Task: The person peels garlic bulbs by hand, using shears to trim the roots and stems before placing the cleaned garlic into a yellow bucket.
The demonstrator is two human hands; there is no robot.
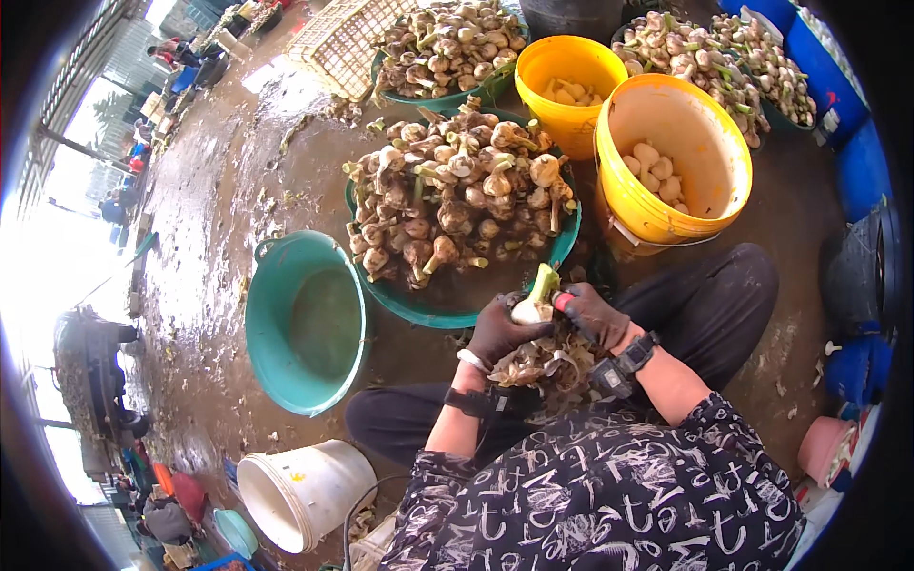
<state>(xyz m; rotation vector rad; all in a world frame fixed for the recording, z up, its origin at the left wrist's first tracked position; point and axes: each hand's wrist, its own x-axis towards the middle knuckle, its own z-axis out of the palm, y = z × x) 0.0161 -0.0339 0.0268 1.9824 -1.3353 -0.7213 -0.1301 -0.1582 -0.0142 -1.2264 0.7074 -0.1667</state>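
Garlic bulb between two gloved hands

Left hand (497, 331) curls around the bulb (530, 310); right hand (590, 314) pinches its stalk side, just below the green basin (419, 306).

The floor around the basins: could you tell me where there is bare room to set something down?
Bare wet floor lies left of the heaped garlic basin, above the empty teal tub. A smaller patch sits right of the near yellow bucket. Between the basins and buckets it is crowded; the left hand and right hand hold a bulb.
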